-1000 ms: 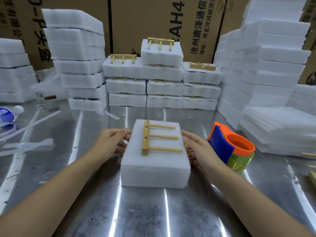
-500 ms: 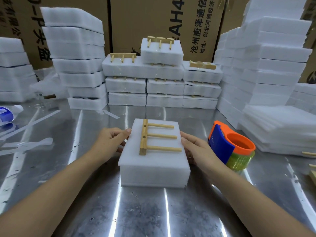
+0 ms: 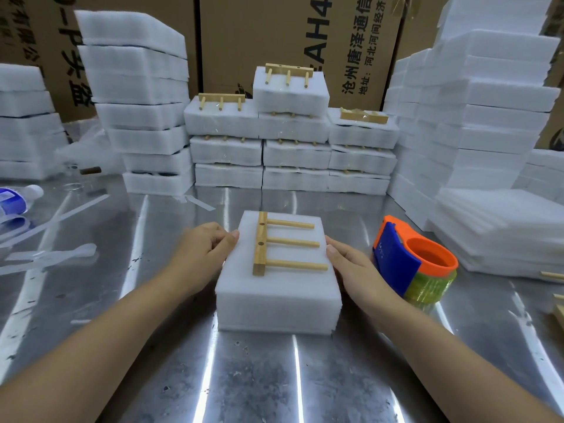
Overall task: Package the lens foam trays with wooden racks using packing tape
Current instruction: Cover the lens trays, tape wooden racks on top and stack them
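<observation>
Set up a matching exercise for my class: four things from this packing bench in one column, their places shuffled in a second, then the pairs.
1. pale wooden three-peg rack
2. orange-and-blue tape dispenser
3. clear plastic bottle with blue label
4. white foam tray stack

A. between the left hand and right hand
B. lying at the far left
C. on top of the foam stack
D. just right of the right hand

Pairs: 1-C, 2-D, 3-B, 4-A
</observation>
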